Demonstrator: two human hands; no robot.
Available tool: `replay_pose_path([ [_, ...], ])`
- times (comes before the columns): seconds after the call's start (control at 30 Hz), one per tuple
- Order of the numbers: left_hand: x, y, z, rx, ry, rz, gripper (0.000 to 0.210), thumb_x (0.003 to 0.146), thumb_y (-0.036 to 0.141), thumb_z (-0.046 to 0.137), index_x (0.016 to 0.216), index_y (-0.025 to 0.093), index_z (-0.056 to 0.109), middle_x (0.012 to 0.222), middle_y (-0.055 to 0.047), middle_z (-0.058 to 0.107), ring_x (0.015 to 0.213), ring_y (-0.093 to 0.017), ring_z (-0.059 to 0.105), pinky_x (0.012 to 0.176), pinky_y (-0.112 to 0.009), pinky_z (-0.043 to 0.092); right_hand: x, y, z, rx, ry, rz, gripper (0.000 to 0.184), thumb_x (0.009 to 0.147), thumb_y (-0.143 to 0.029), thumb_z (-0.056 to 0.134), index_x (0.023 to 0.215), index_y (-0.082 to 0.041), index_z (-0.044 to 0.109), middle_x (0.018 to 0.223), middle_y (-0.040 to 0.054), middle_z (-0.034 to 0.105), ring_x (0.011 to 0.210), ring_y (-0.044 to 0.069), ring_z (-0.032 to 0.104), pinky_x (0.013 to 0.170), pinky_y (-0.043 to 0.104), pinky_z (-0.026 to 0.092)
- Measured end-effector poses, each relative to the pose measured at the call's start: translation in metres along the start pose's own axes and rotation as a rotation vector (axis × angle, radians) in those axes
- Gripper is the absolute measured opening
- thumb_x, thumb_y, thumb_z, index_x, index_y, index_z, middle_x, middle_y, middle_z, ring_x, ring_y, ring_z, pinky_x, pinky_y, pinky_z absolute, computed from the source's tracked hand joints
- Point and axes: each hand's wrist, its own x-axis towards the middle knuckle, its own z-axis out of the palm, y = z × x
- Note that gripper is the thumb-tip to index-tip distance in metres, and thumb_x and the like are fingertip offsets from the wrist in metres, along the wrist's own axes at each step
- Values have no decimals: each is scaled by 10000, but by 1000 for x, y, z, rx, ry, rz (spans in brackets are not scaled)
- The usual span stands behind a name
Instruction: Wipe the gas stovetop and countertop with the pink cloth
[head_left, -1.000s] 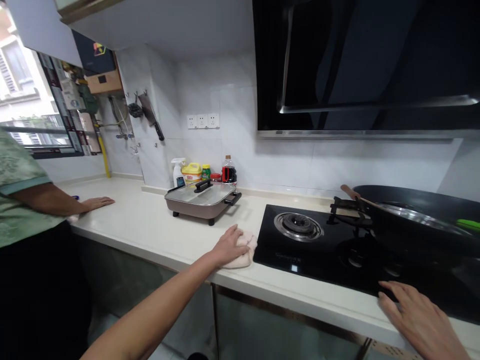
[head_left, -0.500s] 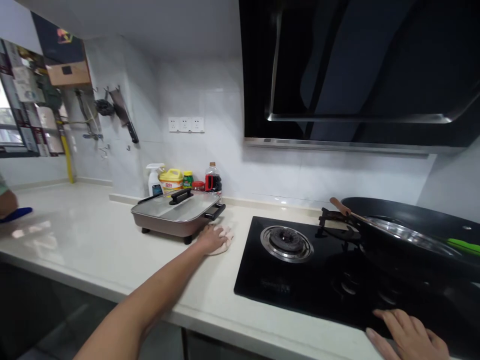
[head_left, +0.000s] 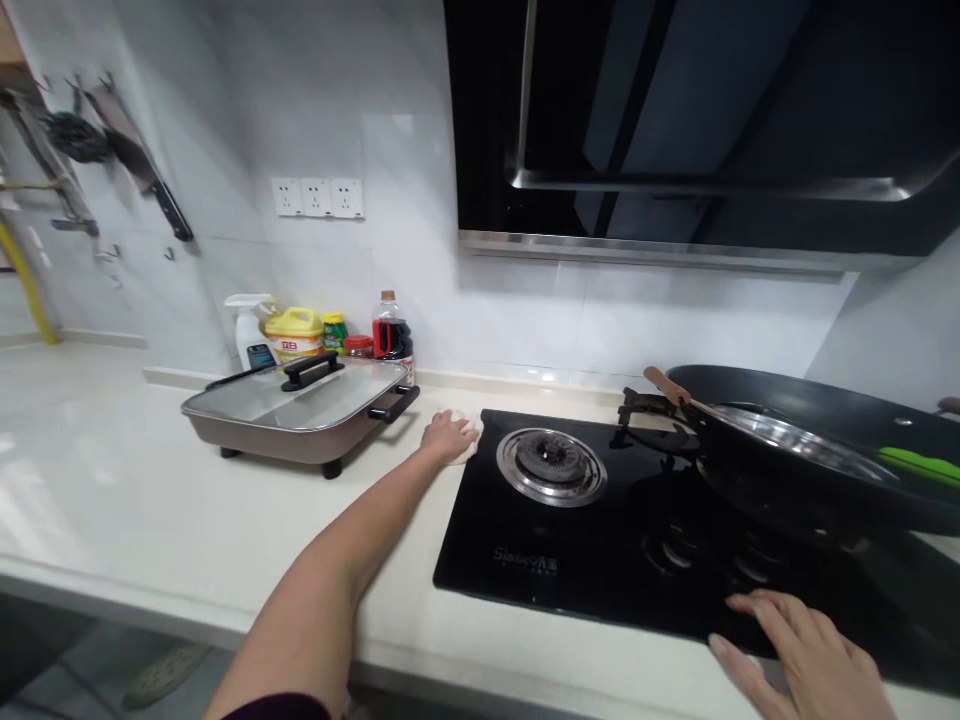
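My left hand (head_left: 445, 437) presses a pale cloth (head_left: 466, 452) onto the countertop, right beside the left edge of the black gas stove (head_left: 517, 590). The fingers are curled over the cloth. To the left of that hand stands a brown electric pan (head_left: 277, 437) with a glass lid and black handles. At the lower right, my right hand (head_left: 806, 650) rests over the stove's front edge, its thumb and fingers apart and nothing in it. A bare burner (head_left: 551, 466) lies between the two hands.
A black wok (head_left: 795, 490) sits on the right burner, with a wooden-handled utensil (head_left: 667, 386) and a green handle (head_left: 921, 465) in it. Bottles (head_left: 392, 335) line the wall behind the pan. A cleaver (head_left: 139, 160) hangs on the left wall. The range hood (head_left: 675, 130) overhangs the stove.
My left hand has slid the cloth rightward, away from the electric pan to the stove's edge. My right hand stays at the stove's front edge. The view has turned right and downward.
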Motion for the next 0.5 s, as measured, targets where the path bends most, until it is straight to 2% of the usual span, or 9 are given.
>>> replay_pose_path([
  [0.13,-45,-2,-5,2,1,29,612,986,628,402,1472,310,596,1691,-67,355,1561,-365,256,1218,-501,310,0,-5,-2,16,7,7,535,874,-715,523,1144,-295,713,1245,115,671,1147,353,619,966,560,456],
  [0.27,-113,-11,-7,5,30,85,601,989,629,439,1468,305,599,1669,-83,382,1551,-358,275,1220,-508,322,-2,-17,-8,18,54,4,560,912,-711,455,1174,-273,685,1239,108,657,1153,337,611,1006,553,428],
  [0.4,-185,-24,-2,-38,179,236,492,974,544,548,1386,304,670,1556,-94,510,1395,-356,462,1150,-518,423,-3,-25,-12,20,45,2,591,925,-714,418,1204,-255,666,1226,111,650,1140,329,607,1022,553,412],
  [0.5,-219,-27,-2,-78,273,364,389,944,396,625,1305,290,723,1451,-91,589,1304,-322,529,1128,-478,459,-3,-28,-13,14,45,6,612,927,-714,396,1219,-244,657,1227,124,643,1133,336,598,1019,557,407],
])
